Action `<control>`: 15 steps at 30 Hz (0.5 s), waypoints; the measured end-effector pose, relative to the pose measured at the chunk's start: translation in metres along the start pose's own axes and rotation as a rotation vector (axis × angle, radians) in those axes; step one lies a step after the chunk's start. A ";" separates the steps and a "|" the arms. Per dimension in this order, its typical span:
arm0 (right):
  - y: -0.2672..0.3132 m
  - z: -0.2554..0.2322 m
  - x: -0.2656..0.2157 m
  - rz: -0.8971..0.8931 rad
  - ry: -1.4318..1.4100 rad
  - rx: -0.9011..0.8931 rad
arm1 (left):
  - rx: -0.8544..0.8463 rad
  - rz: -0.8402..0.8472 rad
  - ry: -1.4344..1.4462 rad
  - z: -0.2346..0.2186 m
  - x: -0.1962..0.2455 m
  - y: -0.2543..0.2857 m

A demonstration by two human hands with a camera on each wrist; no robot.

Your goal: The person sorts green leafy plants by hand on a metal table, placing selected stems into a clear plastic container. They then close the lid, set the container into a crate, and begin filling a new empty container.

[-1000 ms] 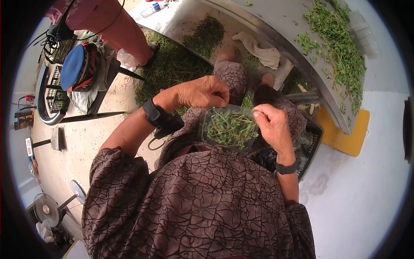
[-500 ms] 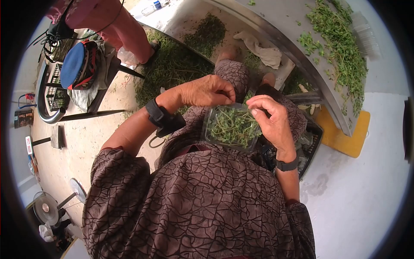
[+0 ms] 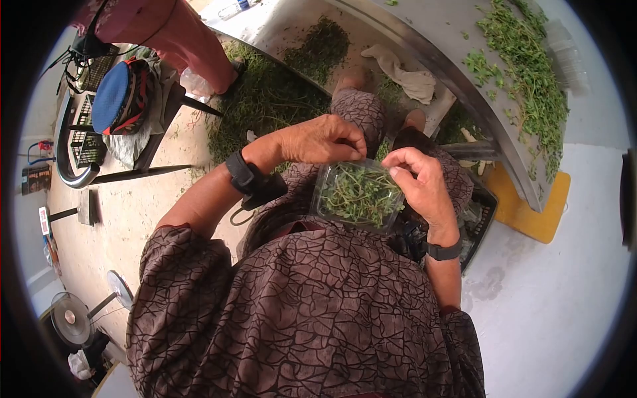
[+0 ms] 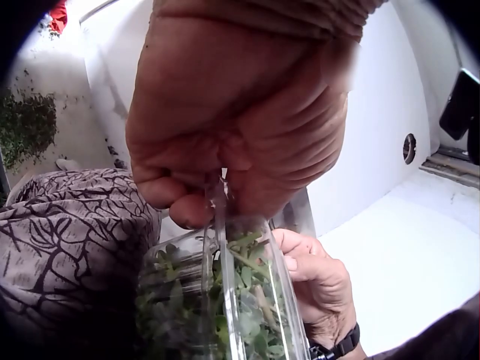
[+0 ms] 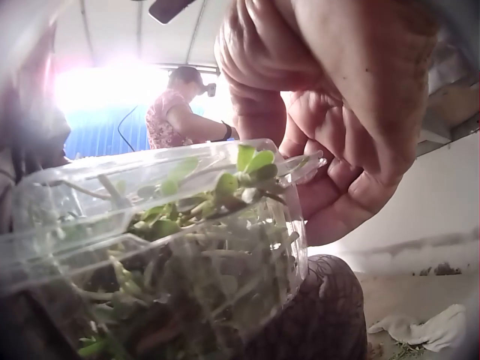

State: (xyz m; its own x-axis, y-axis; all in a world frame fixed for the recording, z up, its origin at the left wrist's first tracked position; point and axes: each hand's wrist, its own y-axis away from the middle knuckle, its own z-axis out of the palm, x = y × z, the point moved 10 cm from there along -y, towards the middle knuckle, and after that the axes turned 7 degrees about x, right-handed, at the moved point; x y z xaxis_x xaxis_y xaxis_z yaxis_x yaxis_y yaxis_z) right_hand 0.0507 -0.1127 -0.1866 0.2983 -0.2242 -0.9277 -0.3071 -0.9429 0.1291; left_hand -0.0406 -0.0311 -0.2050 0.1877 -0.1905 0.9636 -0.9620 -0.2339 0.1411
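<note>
A clear plastic clamshell box (image 3: 358, 198), packed with green leafy sprigs (image 4: 259, 300), is held over the person's lap. My left hand (image 3: 325, 140) pinches its rim at the far edge, with curled fingers seen closely in the left wrist view. At the far right corner, my right hand (image 3: 423, 184) holds the box's edge between thumb and fingers. In the right wrist view the right hand's fingers (image 5: 341, 180) are at a projecting corner tab, and small round leaves (image 5: 251, 169) poke up by the lid's rim.
A metal table (image 3: 424, 50) at upper right bears a heap of sprigs (image 3: 524, 86). More greens (image 3: 265, 99) lie on the floor, near a white cloth (image 3: 401, 76). A black crate (image 3: 488, 219) and yellow board (image 3: 531, 202) are at right. Another person (image 5: 176, 112) stands beyond.
The right hand has shifted from the box's right side up to its far right corner, its fingers reaching toward the left hand. The left hand and box have moved slightly right.
</note>
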 end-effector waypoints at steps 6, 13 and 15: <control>-0.004 0.002 0.004 0.037 0.009 -0.034 | -0.005 -0.015 0.015 0.002 -0.001 -0.001; -0.007 0.007 0.013 0.030 -0.002 -0.078 | 0.003 0.020 -0.012 0.004 -0.003 -0.004; -0.008 0.007 0.017 0.043 -0.015 -0.084 | 0.001 0.006 -0.022 0.004 -0.003 -0.005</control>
State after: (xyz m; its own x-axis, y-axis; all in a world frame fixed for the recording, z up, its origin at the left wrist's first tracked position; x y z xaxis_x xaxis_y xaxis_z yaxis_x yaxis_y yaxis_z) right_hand 0.0524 -0.1073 -0.2060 0.2724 -0.2618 -0.9259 -0.2424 -0.9499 0.1973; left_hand -0.0353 -0.0335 -0.2098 0.1861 -0.2124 0.9593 -0.9629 -0.2335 0.1352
